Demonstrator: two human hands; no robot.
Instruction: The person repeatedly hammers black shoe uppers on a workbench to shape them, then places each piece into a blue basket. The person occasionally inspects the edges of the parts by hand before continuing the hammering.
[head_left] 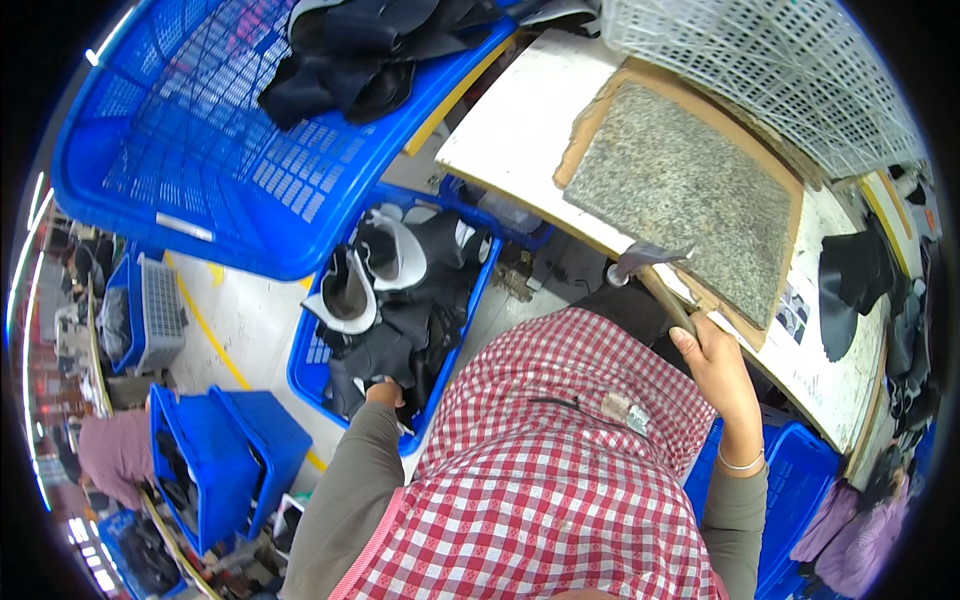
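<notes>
My right hand (716, 362) is wrapped round the wooden handle of a hammer (664, 298). Its metal head lies over the near edge of a rough grey slab (690, 185) on the white worktable (530, 100). Down to the left, my left hand (385, 393) reaches into a blue basket (297, 362) of black and white shoe uppers (400, 255). Its fingers are closed at the edge of a black upper (378, 352), and their tips are partly hidden.
A large blue crate (200, 215) with black pieces stands at upper left. A white mesh basket (760, 75) is behind the slab. Black cut pieces (850, 285) lie on the table's right. More blue crates (215, 460) stand lower left, near a person in pink (115, 455).
</notes>
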